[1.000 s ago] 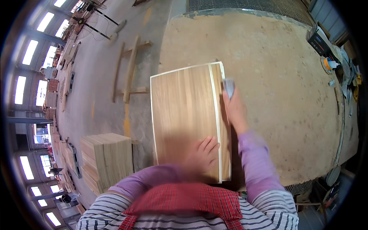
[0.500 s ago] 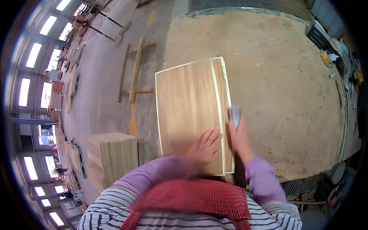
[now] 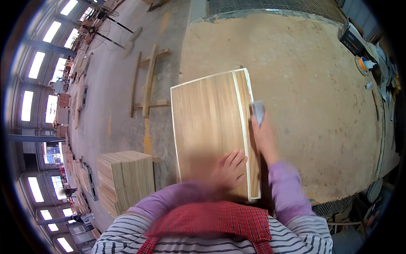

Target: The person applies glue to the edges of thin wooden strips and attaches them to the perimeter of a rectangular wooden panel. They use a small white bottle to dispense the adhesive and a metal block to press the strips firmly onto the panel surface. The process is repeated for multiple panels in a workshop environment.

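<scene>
Two wooden panels with pale edges lie stacked, the upper wooden panel set slightly left of the lower panel, whose strip shows along the right. My left hand rests on the upper panel near its near right corner, fingers stretched out and partly blurred. At the panels' right edge, my right hand is closed round a small grey block-like tool. The tool is held against or very near that edge; blur hides its exact kind and whether it touches.
The panels lie on a broad, stained brown worktable. Left of it, a stack of wooden panels and a wooden frame stand on the floor. A dark box and an orange tape roll sit at the far right.
My right hand has slid away from me along the panels' right edge with the grey tool. My left hand stays on the upper panel. The view has shifted slightly.
</scene>
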The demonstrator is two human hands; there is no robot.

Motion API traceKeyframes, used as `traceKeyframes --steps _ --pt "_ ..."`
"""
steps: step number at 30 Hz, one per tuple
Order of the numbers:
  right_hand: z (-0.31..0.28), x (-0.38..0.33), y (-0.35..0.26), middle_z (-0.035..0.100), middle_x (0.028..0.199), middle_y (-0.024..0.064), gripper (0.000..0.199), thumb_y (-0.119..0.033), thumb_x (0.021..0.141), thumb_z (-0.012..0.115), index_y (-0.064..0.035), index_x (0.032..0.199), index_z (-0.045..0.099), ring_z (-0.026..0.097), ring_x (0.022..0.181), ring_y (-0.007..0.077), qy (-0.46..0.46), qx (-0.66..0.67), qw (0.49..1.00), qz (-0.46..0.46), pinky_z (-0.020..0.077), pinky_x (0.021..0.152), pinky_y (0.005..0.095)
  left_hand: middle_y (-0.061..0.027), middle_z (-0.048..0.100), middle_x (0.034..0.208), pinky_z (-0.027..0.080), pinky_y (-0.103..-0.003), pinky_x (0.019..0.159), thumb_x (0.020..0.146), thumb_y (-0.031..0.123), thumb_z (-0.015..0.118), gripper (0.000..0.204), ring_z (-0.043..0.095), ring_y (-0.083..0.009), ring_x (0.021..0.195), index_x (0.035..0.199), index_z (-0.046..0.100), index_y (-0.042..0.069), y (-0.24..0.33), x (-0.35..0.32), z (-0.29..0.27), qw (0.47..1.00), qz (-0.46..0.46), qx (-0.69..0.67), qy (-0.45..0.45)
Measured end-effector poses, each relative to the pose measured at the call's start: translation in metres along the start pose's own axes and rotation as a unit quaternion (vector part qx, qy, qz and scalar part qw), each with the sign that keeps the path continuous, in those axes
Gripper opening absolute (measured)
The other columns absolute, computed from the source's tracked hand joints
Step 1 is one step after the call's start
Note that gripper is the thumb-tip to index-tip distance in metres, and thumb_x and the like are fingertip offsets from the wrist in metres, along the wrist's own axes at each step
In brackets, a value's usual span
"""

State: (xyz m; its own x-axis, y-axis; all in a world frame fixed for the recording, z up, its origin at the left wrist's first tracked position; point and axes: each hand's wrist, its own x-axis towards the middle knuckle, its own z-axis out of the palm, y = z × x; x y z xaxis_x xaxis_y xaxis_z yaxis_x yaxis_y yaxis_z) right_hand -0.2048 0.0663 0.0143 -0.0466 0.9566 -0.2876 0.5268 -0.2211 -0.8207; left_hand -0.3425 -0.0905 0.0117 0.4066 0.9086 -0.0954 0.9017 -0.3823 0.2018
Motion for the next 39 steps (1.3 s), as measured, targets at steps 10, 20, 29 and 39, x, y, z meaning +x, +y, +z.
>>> traceKeyframes --steps 10,20,29,39 --pt "0.016 0.143 -0.058 0.058 0.114 0.0266 0.047 -0.037 0.091 0.054 0.0019 0.117 0.048 0.058 0.103 0.0436 0.022 -0.033 0.998 -0.049 0.0453 0.087 0.0505 -0.0106 0.043 0.142 0.025 -0.043 0.108 0.078 0.039 0.062 0.058 0.036 -0.0247 0.132 0.128 0.054 0.009 0.006 0.003 -0.008 0.999 -0.035 0.006 0.029" --pt "-0.021 -0.16 0.07 0.054 0.112 0.0292 0.049 -0.027 0.09 0.058 -0.0017 0.129 0.04 0.054 0.099 0.0492 -0.003 -0.028 0.998 -0.055 0.0448 0.08 0.0513 -0.0177 0.037 0.145 0.028 -0.049 0.106 0.08 0.035 0.063 0.065 0.033 -0.0316 0.135 0.134 0.047 0.004 -0.001 -0.001 0.009 0.998 -0.012 -0.014 0.057" --pt "-0.086 -0.243 0.13 0.049 0.127 0.0266 0.061 -0.028 0.092 0.056 0.0027 0.139 0.031 0.051 0.115 0.0392 -0.037 0.075 0.996 0.04 0.04 0.096 0.0425 -0.0194 0.043 0.136 0.032 -0.048 0.105 0.085 0.033 0.06 0.061 0.039 -0.036 0.127 0.136 0.044 0.004 0.004 0.016 -0.009 0.994 -0.081 -0.072 -0.011" --pt "-0.105 -0.082 0.149 0.059 0.113 0.0225 0.049 -0.034 0.096 0.051 0.0034 0.126 0.047 0.057 0.104 0.0319 0.158 0.182 0.97 0.029 0.0428 0.091 0.0371 -0.0258 0.065 0.091 0.048 -0.048 0.077 0.091 0.038 0.051 0.06 0.062 -0.041 0.087 0.129 0.037 -0.006 0.012 0.14 -0.064 0.968 -0.209 -0.051 -0.13"
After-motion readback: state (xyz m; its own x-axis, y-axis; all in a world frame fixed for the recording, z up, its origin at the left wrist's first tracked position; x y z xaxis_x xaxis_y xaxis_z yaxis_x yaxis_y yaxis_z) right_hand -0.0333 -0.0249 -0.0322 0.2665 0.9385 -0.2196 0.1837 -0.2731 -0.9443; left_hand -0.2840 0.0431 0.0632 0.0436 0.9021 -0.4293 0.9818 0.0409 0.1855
